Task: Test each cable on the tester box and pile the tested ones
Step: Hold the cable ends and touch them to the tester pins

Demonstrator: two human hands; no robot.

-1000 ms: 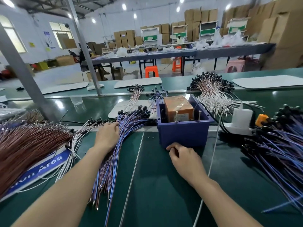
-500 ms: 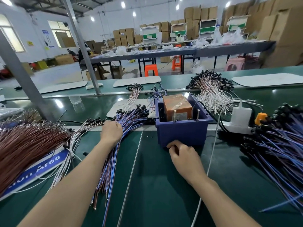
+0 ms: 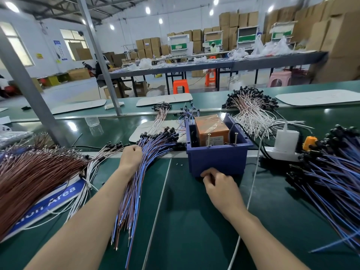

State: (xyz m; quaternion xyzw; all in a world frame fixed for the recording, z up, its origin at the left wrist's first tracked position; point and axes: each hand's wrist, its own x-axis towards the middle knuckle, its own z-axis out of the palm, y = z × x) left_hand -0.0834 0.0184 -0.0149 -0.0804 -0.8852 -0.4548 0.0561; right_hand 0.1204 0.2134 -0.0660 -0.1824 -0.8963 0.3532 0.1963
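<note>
Left hand sliding up the cable pile, right hand touching the blue box, fingers curling, cannot tell what they are holding.

Blue open-top tester box upright mid-bench, orange unit and 2 screws standing inside; fanned blue-red cables, black plugs far end, just left; blue pile right.
</note>
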